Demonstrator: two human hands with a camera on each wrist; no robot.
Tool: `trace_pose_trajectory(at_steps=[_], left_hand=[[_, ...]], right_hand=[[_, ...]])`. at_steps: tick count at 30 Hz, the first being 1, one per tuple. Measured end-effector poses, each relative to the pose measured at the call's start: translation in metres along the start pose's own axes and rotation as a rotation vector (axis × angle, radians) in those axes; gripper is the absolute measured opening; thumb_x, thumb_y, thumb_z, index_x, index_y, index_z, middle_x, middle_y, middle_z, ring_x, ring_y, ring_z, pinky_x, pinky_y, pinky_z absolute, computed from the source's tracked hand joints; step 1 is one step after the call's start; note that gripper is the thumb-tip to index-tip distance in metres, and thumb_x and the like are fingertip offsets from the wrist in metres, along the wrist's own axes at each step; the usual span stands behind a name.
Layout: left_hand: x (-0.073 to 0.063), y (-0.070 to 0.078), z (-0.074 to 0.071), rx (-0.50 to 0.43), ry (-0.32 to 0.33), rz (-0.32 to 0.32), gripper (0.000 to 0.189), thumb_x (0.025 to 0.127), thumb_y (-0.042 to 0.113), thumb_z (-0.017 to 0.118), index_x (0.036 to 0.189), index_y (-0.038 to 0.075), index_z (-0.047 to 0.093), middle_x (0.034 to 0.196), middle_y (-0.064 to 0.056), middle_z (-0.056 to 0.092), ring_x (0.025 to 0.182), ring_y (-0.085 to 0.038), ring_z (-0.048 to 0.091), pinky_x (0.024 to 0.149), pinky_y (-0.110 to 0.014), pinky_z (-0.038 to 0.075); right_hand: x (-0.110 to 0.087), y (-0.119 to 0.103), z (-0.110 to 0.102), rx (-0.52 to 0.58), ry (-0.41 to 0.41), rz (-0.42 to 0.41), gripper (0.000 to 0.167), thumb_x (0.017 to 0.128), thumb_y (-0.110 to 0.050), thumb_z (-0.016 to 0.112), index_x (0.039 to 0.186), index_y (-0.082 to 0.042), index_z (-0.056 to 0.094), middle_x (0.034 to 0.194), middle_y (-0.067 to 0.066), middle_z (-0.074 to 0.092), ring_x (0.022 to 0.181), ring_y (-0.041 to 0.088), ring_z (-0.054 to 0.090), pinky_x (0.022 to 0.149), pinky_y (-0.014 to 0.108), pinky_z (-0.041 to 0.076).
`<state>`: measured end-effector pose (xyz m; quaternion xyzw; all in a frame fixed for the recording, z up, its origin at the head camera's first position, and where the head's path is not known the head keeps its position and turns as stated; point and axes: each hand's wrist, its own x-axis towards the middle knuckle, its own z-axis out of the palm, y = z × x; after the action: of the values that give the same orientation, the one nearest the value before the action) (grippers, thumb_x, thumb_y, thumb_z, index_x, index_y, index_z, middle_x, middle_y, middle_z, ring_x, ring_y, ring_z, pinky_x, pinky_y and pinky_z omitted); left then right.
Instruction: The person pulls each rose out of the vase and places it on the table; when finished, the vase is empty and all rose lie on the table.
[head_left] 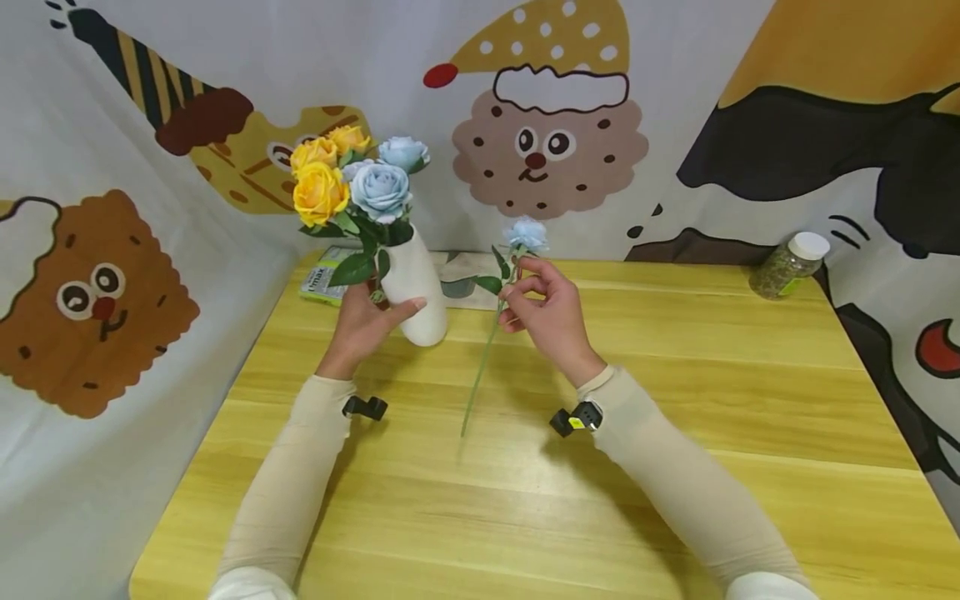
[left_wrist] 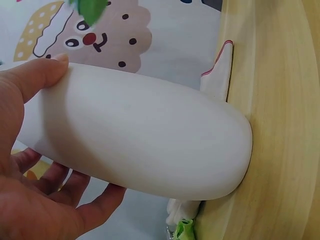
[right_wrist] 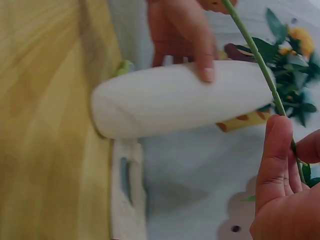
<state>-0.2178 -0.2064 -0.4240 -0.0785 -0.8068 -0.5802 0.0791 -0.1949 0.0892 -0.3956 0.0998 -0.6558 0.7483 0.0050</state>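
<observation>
A white vase (head_left: 422, 292) stands on the wooden table, holding several yellow roses (head_left: 321, 193) and blue roses (head_left: 381, 191) with green leaves. My left hand (head_left: 366, 327) grips the vase from its left side, thumb across the front and fingers around the back, as the left wrist view shows. To the right of the vase, my right hand (head_left: 551, 312) pinches the green stem (right_wrist: 254, 50) of a single blue rose (head_left: 527, 234) between thumb and fingers. That flower's head points up and away, and its long bare stem slants down toward me over the table.
Behind the vase lie a green-and-white packet (head_left: 324, 279) and a pale folded cloth (head_left: 468, 279) along the back edge. A clear jar (head_left: 789, 267) with a white lid stands at the back right corner. A cartoon-printed curtain (head_left: 405, 75) hangs behind the table (head_left: 675, 375).
</observation>
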Motion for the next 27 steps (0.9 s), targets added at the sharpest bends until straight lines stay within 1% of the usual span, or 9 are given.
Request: trace_pose_trajectory(at_steps=[4, 8, 15, 21, 27], left_hand=[[0.0, 0.0, 0.002, -0.004, 0.0, 0.012, 0.085, 0.086, 0.023, 0.091, 0.157, 0.025, 0.043, 0.151, -0.009, 0.054, 0.134, -0.029, 0.056, 0.107, -0.056, 0.054], [-0.001, 0.0, 0.002, -0.013, -0.002, 0.025, 0.086, 0.086, 0.022, 0.091, 0.157, 0.028, 0.043, 0.151, -0.008, 0.054, 0.134, -0.029, 0.056, 0.106, -0.057, 0.054], [-0.002, 0.0, 0.003, -0.008, -0.009, 0.035, 0.088, 0.086, 0.02, 0.09, 0.158, 0.029, 0.041, 0.152, -0.011, 0.053, 0.135, -0.031, 0.055, 0.105, -0.059, 0.055], [-0.001, -0.001, 0.003, -0.021, -0.007, 0.037, 0.09, 0.087, 0.021, 0.089, 0.161, 0.032, 0.037, 0.154, -0.012, 0.051, 0.138, -0.033, 0.053, 0.107, -0.06, 0.053], [-0.001, -0.002, 0.002, -0.03, -0.008, 0.044, 0.089, 0.088, 0.02, 0.089, 0.161, 0.031, 0.038, 0.153, -0.012, 0.052, 0.137, -0.033, 0.054, 0.106, -0.061, 0.053]], right_hand=[[-0.001, 0.018, 0.006, -0.057, -0.03, 0.066, 0.05, 0.1, -0.003, 0.068, 0.148, 0.0, 0.052, 0.096, 0.004, 0.069, 0.061, 0.013, 0.073, 0.059, 0.032, 0.064], [-0.002, 0.035, 0.013, -0.111, -0.069, 0.134, 0.047, 0.1, -0.004, 0.068, 0.146, -0.004, 0.055, 0.1, 0.007, 0.068, 0.062, 0.014, 0.073, 0.058, 0.031, 0.063], [-0.005, 0.061, 0.021, -0.146, -0.12, 0.248, 0.048, 0.101, -0.003, 0.066, 0.147, -0.003, 0.054, 0.108, 0.014, 0.067, 0.062, 0.016, 0.071, 0.057, 0.033, 0.063], [-0.008, 0.074, 0.028, -0.189, -0.153, 0.324, 0.052, 0.099, -0.004, 0.071, 0.148, 0.001, 0.053, 0.11, 0.017, 0.065, 0.062, 0.017, 0.071, 0.058, 0.034, 0.064], [-0.013, 0.085, 0.032, -0.236, -0.203, 0.405, 0.052, 0.098, -0.004, 0.072, 0.146, 0.003, 0.053, 0.109, 0.019, 0.069, 0.065, 0.019, 0.072, 0.063, 0.035, 0.065]])
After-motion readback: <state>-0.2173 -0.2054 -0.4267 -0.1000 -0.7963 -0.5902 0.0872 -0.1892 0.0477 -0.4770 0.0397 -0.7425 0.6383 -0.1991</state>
